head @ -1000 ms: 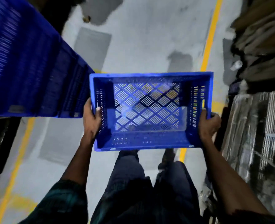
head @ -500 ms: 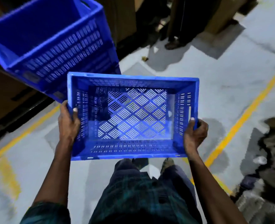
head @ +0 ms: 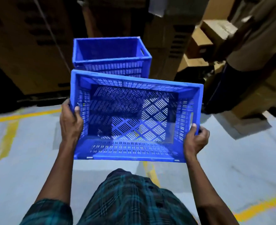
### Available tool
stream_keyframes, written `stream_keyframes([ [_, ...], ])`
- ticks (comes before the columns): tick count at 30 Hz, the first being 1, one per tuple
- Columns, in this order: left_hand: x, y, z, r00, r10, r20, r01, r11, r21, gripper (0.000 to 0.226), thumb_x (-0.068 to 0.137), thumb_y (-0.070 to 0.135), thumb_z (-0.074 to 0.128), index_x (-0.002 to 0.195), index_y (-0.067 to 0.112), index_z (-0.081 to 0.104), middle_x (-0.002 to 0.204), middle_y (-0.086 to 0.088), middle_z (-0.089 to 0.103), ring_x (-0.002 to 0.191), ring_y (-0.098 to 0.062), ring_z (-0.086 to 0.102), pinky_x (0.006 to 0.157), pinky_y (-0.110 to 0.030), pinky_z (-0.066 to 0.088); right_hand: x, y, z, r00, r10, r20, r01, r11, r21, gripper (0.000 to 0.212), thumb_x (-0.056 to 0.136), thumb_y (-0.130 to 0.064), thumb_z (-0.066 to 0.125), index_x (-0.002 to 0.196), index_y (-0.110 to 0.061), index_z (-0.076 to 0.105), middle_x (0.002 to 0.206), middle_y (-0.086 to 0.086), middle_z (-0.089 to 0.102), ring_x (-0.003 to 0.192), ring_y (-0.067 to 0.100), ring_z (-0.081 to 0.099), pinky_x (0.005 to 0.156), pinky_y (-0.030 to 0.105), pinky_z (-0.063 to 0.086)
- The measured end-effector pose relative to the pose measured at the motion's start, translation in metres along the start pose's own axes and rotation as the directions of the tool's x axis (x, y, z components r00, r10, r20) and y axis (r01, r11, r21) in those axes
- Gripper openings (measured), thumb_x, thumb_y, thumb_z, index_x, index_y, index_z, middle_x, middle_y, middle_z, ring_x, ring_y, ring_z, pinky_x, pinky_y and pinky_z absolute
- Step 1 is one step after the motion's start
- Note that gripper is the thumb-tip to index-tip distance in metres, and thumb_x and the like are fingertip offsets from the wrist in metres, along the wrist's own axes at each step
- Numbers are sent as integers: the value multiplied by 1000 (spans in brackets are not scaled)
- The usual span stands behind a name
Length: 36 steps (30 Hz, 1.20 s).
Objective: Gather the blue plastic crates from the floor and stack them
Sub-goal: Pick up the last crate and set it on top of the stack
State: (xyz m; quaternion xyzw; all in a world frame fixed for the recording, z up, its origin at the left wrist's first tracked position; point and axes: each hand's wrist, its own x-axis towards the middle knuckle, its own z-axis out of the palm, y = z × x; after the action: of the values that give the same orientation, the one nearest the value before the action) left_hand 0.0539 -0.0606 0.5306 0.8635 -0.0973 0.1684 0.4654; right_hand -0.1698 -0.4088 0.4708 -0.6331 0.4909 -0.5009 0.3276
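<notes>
I carry an empty blue plastic crate with slotted walls and a lattice floor, held level in front of my waist. My left hand grips its left rim, thumb over the edge. My right hand grips the right rim near the handle slot. Straight ahead stands a stack of blue crates, its top crate open and empty; the carried crate hides the stack's lower part.
Brown cardboard cartons rise behind and to the left of the stack. More boxes and a person's dark trouser leg are at the right. Grey floor with yellow lines lies below.
The view has swung left, so the crate stack now sits dead ahead and closer instead of at the upper left. Both hands keep the same hold on the carried crate.
</notes>
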Motion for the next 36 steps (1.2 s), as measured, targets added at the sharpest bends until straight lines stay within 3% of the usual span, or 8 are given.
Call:
stream_keyframes([
  [8, 40, 20, -22, 982, -23, -186, 16, 999, -41, 37, 100, 15, 48, 135, 6, 44, 125, -23, 60, 108, -43, 58, 84, -45, 45, 34, -64, 59, 994, -100, 52, 92, 986, 138, 51, 88, -42, 50, 97, 6, 64, 98, 25, 64, 96, 40, 61, 88, 40, 43],
  [14, 110, 45, -8, 960, -18, -279, -15, 994, -113, 38, 99, 16, 49, 135, 5, 47, 124, -20, 61, 109, -36, 59, 84, -38, 45, 72, -124, 125, 996, -89, -12, 89, 986, 142, 31, 93, -25, 61, 102, 4, 65, 106, 23, 64, 101, 38, 60, 89, 36, 40],
  [21, 222, 66, 20, 963, -25, -267, -31, 979, -203, 36, 98, 21, 51, 133, 14, 50, 121, -11, 64, 100, -20, 60, 81, -31, 47, 123, -188, 209, 994, -74, -85, 81, 993, 86, 30, 93, -30, 60, 105, -3, 65, 113, 18, 63, 103, 36, 60, 86, 39, 40],
  [25, 271, 71, 31, 974, -10, -226, -36, 980, -198, 35, 98, 20, 52, 132, 12, 51, 121, -11, 64, 101, -26, 61, 79, -33, 46, 140, -212, 245, 997, -21, -69, 24, 999, 49, 32, 93, -35, 58, 104, -6, 64, 115, 14, 62, 104, 35, 59, 83, 42, 42],
  [29, 311, 70, 42, 976, -24, -216, -3, 992, -125, 34, 98, 19, 52, 130, 11, 53, 121, -14, 65, 105, -33, 61, 78, -32, 41, 149, -223, 279, 1000, 13, -7, -13, 1000, -13, 30, 95, -36, 58, 105, -8, 63, 118, 14, 60, 107, 34, 58, 86, 41, 42],
  [36, 364, 57, 81, 977, -145, -159, 156, 986, 60, 35, 96, 23, 52, 130, 15, 56, 124, -15, 65, 109, -38, 62, 86, -42, 47, 182, -228, 331, 965, 63, 254, -33, 992, -120, 30, 93, -43, 52, 105, -19, 63, 122, 10, 62, 112, 34, 59, 95, 42, 44],
])
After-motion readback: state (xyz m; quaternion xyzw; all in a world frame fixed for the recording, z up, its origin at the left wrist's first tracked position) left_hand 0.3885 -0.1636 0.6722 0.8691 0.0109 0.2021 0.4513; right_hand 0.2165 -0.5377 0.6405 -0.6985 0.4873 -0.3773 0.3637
